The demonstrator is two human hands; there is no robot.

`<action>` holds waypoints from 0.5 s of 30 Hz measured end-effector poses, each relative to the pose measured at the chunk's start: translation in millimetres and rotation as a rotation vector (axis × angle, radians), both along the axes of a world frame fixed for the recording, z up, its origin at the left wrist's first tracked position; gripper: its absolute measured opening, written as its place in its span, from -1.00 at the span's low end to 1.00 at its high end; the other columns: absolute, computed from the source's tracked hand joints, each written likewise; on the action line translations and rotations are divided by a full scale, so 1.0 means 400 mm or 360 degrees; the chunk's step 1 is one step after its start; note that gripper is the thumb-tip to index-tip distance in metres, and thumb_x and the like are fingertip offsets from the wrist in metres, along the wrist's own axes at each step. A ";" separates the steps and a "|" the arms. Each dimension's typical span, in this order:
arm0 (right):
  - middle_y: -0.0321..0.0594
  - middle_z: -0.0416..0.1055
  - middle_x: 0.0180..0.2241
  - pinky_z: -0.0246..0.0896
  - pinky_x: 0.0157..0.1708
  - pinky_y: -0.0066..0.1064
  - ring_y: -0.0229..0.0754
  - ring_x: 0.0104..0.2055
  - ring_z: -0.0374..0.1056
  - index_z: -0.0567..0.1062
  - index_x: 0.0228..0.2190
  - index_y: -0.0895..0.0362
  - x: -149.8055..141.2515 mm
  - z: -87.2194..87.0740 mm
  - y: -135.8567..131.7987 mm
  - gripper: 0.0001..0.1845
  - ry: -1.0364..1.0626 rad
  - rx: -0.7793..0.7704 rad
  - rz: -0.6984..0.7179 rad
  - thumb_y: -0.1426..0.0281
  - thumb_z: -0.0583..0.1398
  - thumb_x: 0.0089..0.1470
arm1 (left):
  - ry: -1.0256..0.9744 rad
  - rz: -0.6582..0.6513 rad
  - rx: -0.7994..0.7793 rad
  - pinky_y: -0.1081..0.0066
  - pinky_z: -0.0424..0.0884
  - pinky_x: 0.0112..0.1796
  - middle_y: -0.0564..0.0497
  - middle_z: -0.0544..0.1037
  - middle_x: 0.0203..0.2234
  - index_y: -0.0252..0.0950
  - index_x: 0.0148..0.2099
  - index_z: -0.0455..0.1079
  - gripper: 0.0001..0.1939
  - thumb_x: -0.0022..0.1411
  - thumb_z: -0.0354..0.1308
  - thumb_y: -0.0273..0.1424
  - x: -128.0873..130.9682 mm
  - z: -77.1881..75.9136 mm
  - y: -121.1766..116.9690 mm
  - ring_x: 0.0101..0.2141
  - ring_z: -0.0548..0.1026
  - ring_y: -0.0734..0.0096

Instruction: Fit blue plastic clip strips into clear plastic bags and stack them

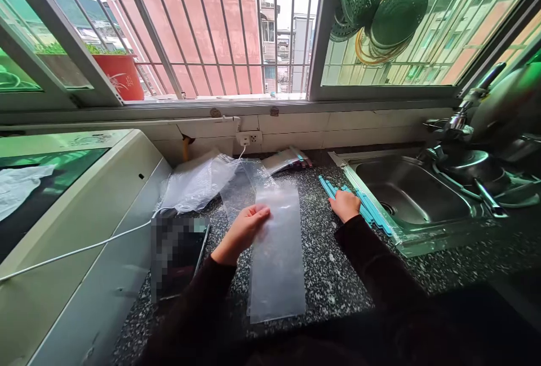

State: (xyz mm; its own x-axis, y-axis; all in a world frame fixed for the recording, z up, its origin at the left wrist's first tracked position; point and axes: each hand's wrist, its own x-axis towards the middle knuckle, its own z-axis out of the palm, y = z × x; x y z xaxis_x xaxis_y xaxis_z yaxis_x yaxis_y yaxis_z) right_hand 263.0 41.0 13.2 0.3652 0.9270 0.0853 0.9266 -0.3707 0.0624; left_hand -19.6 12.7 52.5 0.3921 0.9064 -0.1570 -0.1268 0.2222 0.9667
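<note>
My left hand [244,232] pinches the edge of a long, flat, clear plastic bag [279,267] between thumb and fingers. The bag lies along the speckled dark countertop [327,276]. To the right, my right hand [346,206] reaches over a bundle of thin light-blue plastic strips [376,216] beside the sink. Its fingers are curled around some of them, with the fingertips partly hidden. Behind the bag, more clear plastic sheets [239,183] overlap a crumpled plastic bag [198,183].
A stack of bags with coloured strips [287,158] lies by the wall. A blurred dark device [181,256] sits at left, near a white cable [84,250] and washing machine [122,185]. The steel sink [414,185] and a pot [469,168] are at right.
</note>
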 end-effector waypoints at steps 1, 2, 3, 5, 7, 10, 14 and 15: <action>0.02 0.48 -0.26 0.16 -0.26 -0.32 -0.02 -0.13 0.36 0.49 -0.21 0.19 -0.003 -0.002 0.000 -0.66 -0.0012 -0.0006 0.0015 0.24 0.08 0.09 | 0.0081 0.0000 0.0038 0.55 0.01 -0.75 0.22 0.18 -0.82 -0.32 -0.53 0.25 -0.58 -0.15 0.22 -0.05 -0.004 -0.020 0.001 -0.81 0.10 0.65; 0.02 0.48 -0.26 0.17 -0.26 -0.32 -0.02 -0.14 0.36 0.48 -0.22 0.19 -0.006 -0.003 0.000 -0.66 -0.0025 -0.0012 0.0025 0.24 0.08 0.10 | 0.0177 -0.0008 0.0089 0.54 0.02 -0.74 0.20 0.20 -0.83 -0.33 -0.51 0.27 -0.58 -0.13 0.19 -0.04 -0.007 -0.040 0.003 -0.81 0.12 0.63; 0.02 0.48 -0.25 0.17 -0.26 -0.32 -0.02 -0.13 0.36 0.48 -0.22 0.20 -0.010 -0.004 -0.001 -0.66 -0.0035 -0.0018 0.0031 0.23 0.08 0.10 | 0.0257 -0.0022 0.0135 0.54 0.03 -0.73 0.19 0.20 -0.84 -0.33 -0.50 0.28 -0.58 -0.10 0.17 -0.04 -0.010 -0.059 0.006 -0.81 0.13 0.62; 0.01 0.48 -0.24 0.17 -0.26 -0.32 -0.03 -0.14 0.35 0.48 -0.22 0.19 -0.016 -0.005 -0.002 -0.66 -0.0048 -0.0024 0.0032 0.24 0.07 0.10 | 0.0392 -0.0044 0.0185 0.52 0.04 -0.71 0.19 0.20 -0.85 -0.34 -0.50 0.30 -0.60 -0.07 0.13 -0.05 -0.015 -0.089 0.013 -0.79 0.14 0.59; 0.01 0.48 -0.24 0.17 -0.26 -0.33 -0.04 -0.14 0.35 0.48 -0.22 0.20 -0.021 -0.006 -0.003 -0.66 -0.0062 -0.0028 0.0035 0.25 0.06 0.11 | 0.0523 0.0002 0.0248 0.51 0.10 -0.66 0.16 0.25 -0.81 -0.34 -0.51 0.32 -0.66 -0.06 0.12 -0.11 -0.019 -0.109 0.022 -0.75 0.19 0.56; 0.02 0.48 -0.25 0.16 -0.27 -0.33 -0.03 -0.15 0.36 0.49 -0.23 0.21 -0.024 -0.009 -0.004 -0.66 -0.0079 -0.0023 0.0061 0.27 0.04 0.11 | 0.0640 0.0155 0.0384 0.47 0.24 -0.51 0.05 0.47 -0.61 -0.35 -0.40 0.42 -0.76 -0.06 0.12 -0.27 -0.021 -0.122 0.031 -0.55 0.36 0.45; 0.05 0.48 -0.29 0.14 -0.30 -0.29 0.00 -0.19 0.36 0.50 -0.27 0.23 -0.024 -0.017 -0.003 -0.67 -0.0046 0.0039 0.0143 0.30 0.04 0.09 | 0.0430 0.0121 0.0198 0.48 0.26 -0.49 0.00 0.54 -0.49 -0.40 -0.15 0.40 -0.60 -0.09 0.12 -0.36 -0.013 -0.130 0.031 -0.55 0.37 0.49; 0.05 0.48 -0.30 0.13 -0.30 -0.29 0.00 -0.20 0.36 0.51 -0.29 0.23 -0.024 -0.020 -0.002 -0.68 -0.0026 0.0074 0.0178 0.30 0.05 0.08 | 0.0319 0.0100 0.0101 0.48 0.25 -0.51 0.01 0.53 -0.50 -0.41 -0.13 0.38 -0.58 -0.10 0.12 -0.37 -0.010 -0.132 0.029 -0.58 0.37 0.51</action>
State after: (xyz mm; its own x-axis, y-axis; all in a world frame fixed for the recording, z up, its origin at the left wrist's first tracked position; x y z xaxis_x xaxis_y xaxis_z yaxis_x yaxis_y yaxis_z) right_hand 253.5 40.1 5.2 0.2577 0.9568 0.1344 0.9614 -0.2677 0.0627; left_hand -23.6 24.3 -0.5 0.3010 0.9387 -0.1679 0.0578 0.1578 0.9858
